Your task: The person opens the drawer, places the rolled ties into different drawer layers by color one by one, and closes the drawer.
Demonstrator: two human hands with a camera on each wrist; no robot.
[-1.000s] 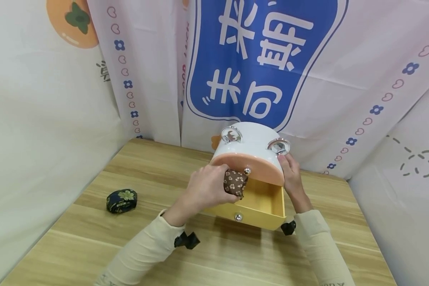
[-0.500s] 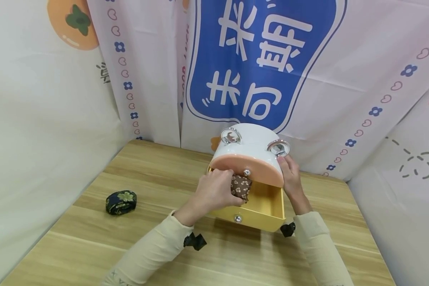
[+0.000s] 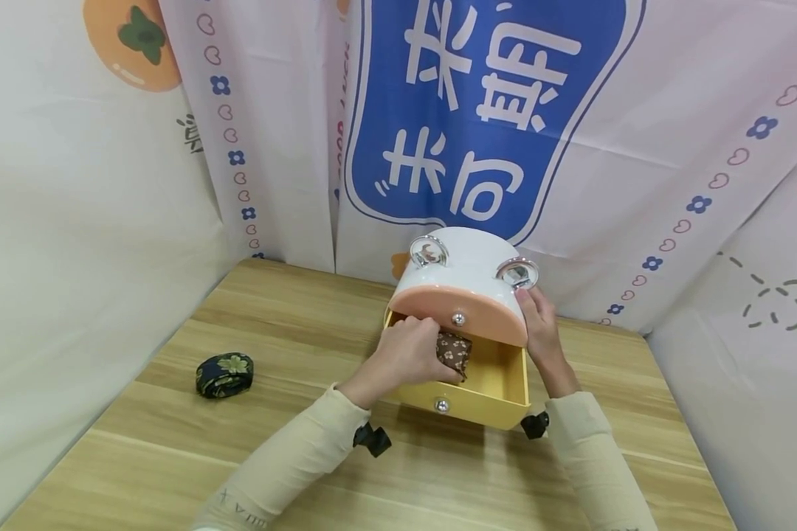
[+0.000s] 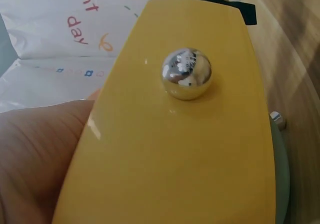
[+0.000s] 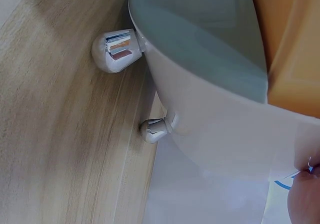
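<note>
In the head view, my left hand (image 3: pixel 408 354) holds a brown flower-print cloth roll (image 3: pixel 453 354) between thumb and fingers, inside the pulled-out yellow drawer (image 3: pixel 481 411). Part of the roll is hidden by the hand. Yellow drawer front and its silver knob (image 4: pixel 187 74) fill the left wrist view, with skin of the hand behind its edge. My right hand (image 3: pixel 543 332) rests against the right side of the white rounded cabinet (image 3: pixel 471 254), just below a round silver ornament (image 3: pixel 518 273). Above the drawer is a closed orange drawer front (image 3: pixel 432 302) with a silver knob.
A rolled dark cloth with gold flowers (image 3: pixel 224 375) lies on the wooden table (image 3: pixel 139 457) at the left. Short silver feet (image 5: pixel 117 52) lift the cabinet off the tabletop. Printed white and blue curtains (image 3: pixel 292 147) stand close behind the cabinet and along both sides.
My left hand has moved right and lower, carrying the brown cloth roll deeper into the yellow drawer. My right hand, the cabinet and the dark roll stay where they were.
</note>
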